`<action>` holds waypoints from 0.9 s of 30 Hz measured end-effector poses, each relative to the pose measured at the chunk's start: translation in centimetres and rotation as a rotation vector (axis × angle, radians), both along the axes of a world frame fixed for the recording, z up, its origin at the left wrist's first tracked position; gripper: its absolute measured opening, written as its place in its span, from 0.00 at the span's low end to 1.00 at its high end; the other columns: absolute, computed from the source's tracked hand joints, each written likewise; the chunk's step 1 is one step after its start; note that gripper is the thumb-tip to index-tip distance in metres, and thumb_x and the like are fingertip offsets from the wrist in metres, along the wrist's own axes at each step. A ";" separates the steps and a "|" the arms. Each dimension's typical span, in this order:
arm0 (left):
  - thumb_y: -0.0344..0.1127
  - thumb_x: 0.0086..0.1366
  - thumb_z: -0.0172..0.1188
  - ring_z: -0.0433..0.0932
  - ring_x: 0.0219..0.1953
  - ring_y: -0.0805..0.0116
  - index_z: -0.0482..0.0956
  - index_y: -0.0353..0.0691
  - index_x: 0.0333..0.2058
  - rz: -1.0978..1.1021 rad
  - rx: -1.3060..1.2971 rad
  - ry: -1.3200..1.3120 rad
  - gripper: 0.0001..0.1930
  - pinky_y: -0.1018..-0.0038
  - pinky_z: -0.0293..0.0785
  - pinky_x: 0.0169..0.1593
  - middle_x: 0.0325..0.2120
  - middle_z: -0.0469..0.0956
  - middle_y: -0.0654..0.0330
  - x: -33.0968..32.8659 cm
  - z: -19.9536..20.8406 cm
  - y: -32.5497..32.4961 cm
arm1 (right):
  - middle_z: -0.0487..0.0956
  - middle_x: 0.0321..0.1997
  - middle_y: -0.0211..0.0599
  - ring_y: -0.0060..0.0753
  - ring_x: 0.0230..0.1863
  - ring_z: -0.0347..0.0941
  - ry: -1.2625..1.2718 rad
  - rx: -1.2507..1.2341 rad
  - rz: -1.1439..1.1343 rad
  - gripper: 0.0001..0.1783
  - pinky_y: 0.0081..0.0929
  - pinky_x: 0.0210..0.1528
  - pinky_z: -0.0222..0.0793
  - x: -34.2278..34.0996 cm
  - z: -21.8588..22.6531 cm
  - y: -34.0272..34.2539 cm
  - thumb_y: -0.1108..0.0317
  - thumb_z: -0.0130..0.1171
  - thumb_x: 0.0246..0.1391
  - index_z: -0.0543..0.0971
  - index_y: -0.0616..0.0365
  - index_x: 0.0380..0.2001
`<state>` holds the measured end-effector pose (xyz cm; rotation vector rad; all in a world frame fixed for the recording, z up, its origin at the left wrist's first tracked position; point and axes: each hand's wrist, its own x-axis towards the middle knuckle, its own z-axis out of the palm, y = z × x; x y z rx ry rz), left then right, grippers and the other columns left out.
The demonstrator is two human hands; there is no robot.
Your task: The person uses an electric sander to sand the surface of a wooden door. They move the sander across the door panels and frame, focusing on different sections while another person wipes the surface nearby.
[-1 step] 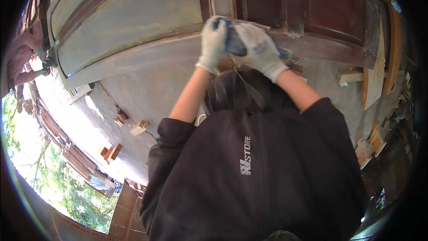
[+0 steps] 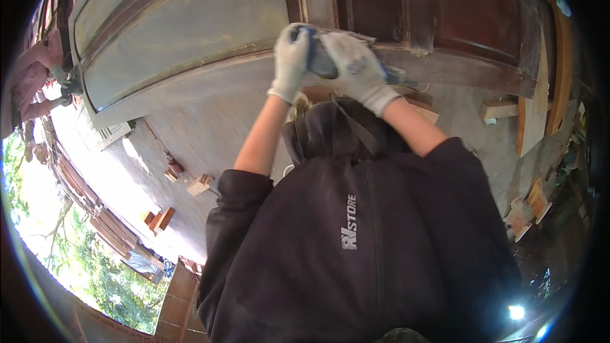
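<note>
Both my hands wear white work gloves and grip a blue and dark grey power tool (image 2: 322, 63), which looks like a sander. It rests on the near rail of a large wooden door (image 2: 457, 67) lying flat in front of me. My left hand (image 2: 290, 63) is wrapped around the tool's front knob. Over the tool's body lies my right hand (image 2: 357, 71), hiding most of it; the blue rear end shows past the wrist. The door's left part looks pale and dusty, while its right panels are dark reddish brown.
At the far left another person in a maroon sleeve (image 2: 32, 79) stands by the door's end with dark-gloved hands. Wood blocks (image 2: 200, 184) and a cord with a connector (image 2: 173, 164) lie on the concrete floor. Long boards (image 2: 532, 111) stand at the right.
Both my hands and the power tool have shifted a little to the left along the door's near rail. My grip stays the same.
</note>
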<state>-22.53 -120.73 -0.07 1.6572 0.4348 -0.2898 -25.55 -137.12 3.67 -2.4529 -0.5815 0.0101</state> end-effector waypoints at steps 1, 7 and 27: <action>0.34 0.67 0.56 0.78 0.38 0.70 0.79 0.32 0.41 0.017 0.079 -0.044 0.11 0.72 0.75 0.44 0.36 0.82 0.57 0.7 -0.9 2.9 | 0.72 0.55 0.44 0.45 0.58 0.70 -0.024 0.014 -0.011 0.42 0.39 0.62 0.66 0.3 -1.0 2.6 0.55 0.72 0.41 0.67 0.60 0.58; 0.33 0.64 0.59 0.80 0.40 0.69 0.81 0.31 0.43 -0.014 0.027 0.069 0.12 0.73 0.75 0.46 0.37 0.83 0.56 -3.4 -3.4 8.0 | 0.74 0.54 0.51 0.54 0.56 0.72 0.592 -0.038 -0.054 0.44 0.44 0.59 0.68 -4.7 0.7 1.2 0.60 0.68 0.46 0.60 0.55 0.65; 0.46 0.58 0.55 0.81 0.44 0.44 0.82 0.45 0.38 -0.581 0.084 0.208 0.15 0.55 0.76 0.50 0.38 0.83 0.48 0.0 1.2 -2.0 | 0.75 0.56 0.62 0.63 0.57 0.72 0.880 -0.271 -0.701 0.45 0.46 0.57 0.69 -10.4 0.9 1.3 0.60 0.68 0.43 0.64 0.65 0.64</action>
